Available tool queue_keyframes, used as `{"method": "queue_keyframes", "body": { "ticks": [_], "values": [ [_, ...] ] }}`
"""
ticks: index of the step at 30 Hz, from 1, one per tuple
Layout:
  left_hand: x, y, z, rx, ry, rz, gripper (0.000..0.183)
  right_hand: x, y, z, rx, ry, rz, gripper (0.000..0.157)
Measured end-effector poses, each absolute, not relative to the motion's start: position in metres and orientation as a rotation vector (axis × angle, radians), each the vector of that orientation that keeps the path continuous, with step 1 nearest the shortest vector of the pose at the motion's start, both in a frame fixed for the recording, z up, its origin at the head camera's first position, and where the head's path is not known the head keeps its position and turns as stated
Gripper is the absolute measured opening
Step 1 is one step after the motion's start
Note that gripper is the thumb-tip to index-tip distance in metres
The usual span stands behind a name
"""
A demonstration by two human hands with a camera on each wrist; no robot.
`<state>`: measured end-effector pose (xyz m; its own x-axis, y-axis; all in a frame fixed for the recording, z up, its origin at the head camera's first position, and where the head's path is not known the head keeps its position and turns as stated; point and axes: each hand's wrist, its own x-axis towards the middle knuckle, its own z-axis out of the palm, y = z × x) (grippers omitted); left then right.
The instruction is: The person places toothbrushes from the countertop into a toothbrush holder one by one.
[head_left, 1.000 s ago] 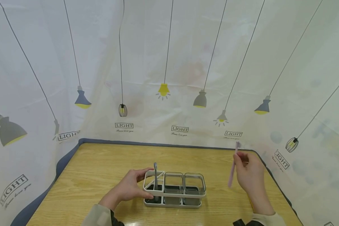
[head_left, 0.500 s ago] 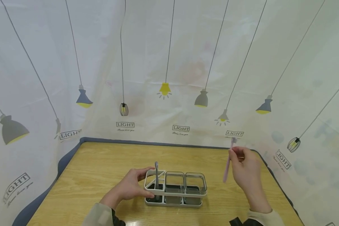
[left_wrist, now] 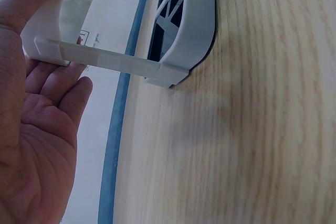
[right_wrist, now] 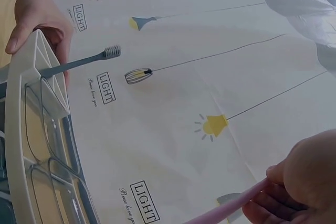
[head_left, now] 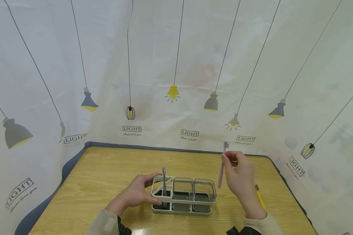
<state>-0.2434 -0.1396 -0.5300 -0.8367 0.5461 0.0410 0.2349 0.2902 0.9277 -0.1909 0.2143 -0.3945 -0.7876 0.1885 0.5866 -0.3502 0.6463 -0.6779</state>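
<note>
The left hand [head_left: 135, 193] grips the left end of the white toothbrush holder [head_left: 193, 202], thumb at the near side, fingers at the far side. The holder stands on the wood-grain table [head_left: 111, 166]. A grey toothbrush [head_left: 164, 184] stands bristles-up in its divided left section; the exact compartment cannot be determined. Two clear cups occupy the middle and right sections.

The right hand [head_left: 240, 174] pinches a pink toothbrush [head_left: 221, 171] between thumb and fingers, clear of the table. Its long axis is near upright, bristle head uppermost, handle end down and slightly leftward. That end is just right of the holder, apart from it; the divided section lies farther left, nearer the left hand.
</note>
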Motion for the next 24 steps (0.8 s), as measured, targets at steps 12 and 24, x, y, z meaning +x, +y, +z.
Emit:
{"method": "queue_keyframes", "body": {
  "ticks": [12,24],
  "values": [
    [-0.242,-0.141,-0.530,0.701,2.274,1.564,0.100,-0.197,0.177,-0.401,0.282,-2.177,1.203,0.006],
    [-0.243,-0.140,-0.531,0.716,2.281,1.567,0.099,-0.198,0.153,-0.404,0.325,-2.163,1.284,0.006]
  ]
}}
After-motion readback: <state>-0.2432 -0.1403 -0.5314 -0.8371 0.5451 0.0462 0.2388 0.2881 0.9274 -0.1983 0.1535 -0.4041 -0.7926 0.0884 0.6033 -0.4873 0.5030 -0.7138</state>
